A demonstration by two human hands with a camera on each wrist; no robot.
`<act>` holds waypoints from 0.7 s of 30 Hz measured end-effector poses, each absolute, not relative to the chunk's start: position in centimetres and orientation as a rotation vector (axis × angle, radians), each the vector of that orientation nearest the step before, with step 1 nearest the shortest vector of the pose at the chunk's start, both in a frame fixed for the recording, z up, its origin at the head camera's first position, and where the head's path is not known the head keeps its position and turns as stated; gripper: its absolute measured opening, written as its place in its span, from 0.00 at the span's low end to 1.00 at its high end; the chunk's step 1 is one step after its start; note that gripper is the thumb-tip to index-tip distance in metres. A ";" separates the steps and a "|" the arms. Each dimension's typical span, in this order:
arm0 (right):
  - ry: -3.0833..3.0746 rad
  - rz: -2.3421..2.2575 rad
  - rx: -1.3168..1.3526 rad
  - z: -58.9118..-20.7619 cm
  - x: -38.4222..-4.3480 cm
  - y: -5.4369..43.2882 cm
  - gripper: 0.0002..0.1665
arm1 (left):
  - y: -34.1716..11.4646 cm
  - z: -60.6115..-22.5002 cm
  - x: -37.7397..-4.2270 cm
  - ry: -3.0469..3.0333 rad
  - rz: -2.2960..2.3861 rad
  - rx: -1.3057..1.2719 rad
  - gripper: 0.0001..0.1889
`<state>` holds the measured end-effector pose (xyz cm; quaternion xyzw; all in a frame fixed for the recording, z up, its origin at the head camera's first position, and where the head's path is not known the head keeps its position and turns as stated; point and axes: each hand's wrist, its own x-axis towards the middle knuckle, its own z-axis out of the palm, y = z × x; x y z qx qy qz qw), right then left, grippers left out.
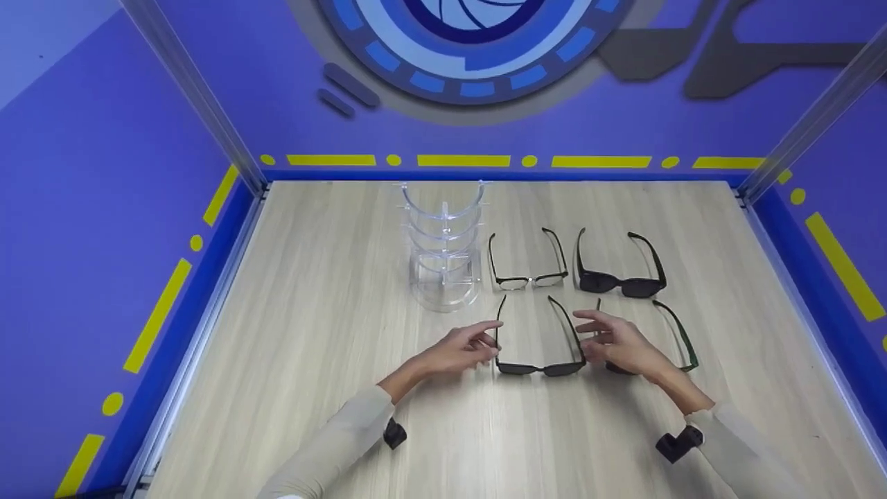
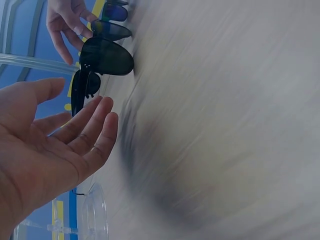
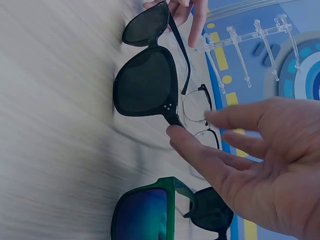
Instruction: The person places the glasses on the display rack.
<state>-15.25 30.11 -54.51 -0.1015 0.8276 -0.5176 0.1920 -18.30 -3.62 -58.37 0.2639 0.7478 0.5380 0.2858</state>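
Note:
Black sunglasses (image 1: 560, 371) lie on the table with their arms unfolded toward the back wall, between the two hands. On their left side, my left hand (image 1: 457, 350) has its fingertips right beside the left arm, fingers loosely bent. In the left wrist view that hand (image 2: 60, 145) is spread with nothing in it. My right hand (image 1: 627, 346) is at the other side; the right wrist view has one fingertip (image 3: 176, 134) right at the hinge by the dark lens (image 3: 145, 82). Green-framed sunglasses (image 1: 687, 346) with a blue mirrored lens (image 3: 142, 215) lie partly hidden under the right hand.
Behind the sunglasses lie clear-lens glasses (image 1: 531, 280) and another black pair of sunglasses (image 1: 641, 287), arms unfolded. A clear plastic tiered glasses stand (image 1: 445, 267) rises left of them. Blue panels (image 1: 388, 132) wall the wooden table (image 1: 312, 277) at back and sides.

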 end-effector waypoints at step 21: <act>2.300 -1.381 -0.283 -55.2 -16.0 29.3 0.35 | -2.5 -59.0 -17.6 2.014 1.543 0.673 0.30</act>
